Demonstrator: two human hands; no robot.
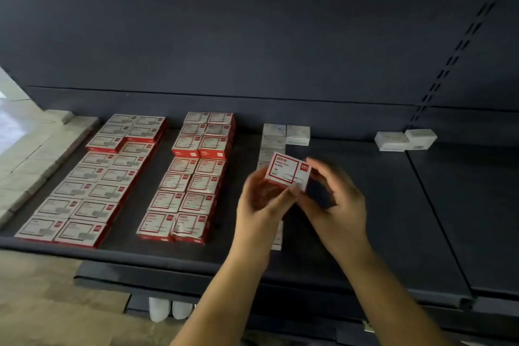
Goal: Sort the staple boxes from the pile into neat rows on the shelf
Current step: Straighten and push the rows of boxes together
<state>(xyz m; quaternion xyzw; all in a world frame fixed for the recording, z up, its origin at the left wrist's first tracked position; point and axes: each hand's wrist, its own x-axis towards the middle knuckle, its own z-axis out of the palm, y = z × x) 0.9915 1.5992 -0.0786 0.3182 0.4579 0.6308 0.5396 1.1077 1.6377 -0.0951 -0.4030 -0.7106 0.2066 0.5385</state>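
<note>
left hand: my left hand [262, 195] is up over the shelf, fingers curled round the near-left edge of the held box, thumb side toward me.
right hand: my right hand [337, 194] grips the same box from the right, fingertips on its right end, thumb underneath as far as I can see.
held box: small red-and-white box [288, 171] clamped between both hands, tilted, printed top facing me, lifted clear of the shelf.
shelf: dark shelf [379, 205], flat, dark back panel behind it.
left block: two-wide block of red-and-white boxes [92, 180] running front to back, rear ones stacked higher.
middle block: second two-wide block of same boxes [191, 174], well apart from the left block, rear ones also stacked.
white row: row of plain white boxes [273, 135] running back from just behind my hands; part is hidden by the hands, a bit shows below my left wrist.
far pair: two white boxes [405, 139] side by side near the back, well right of the rest.
far left: pale boxes [36, 154] lined along the shelf's left edge, blurred.
floor: white shoes [168, 307] visible below the shelf lip.
</note>
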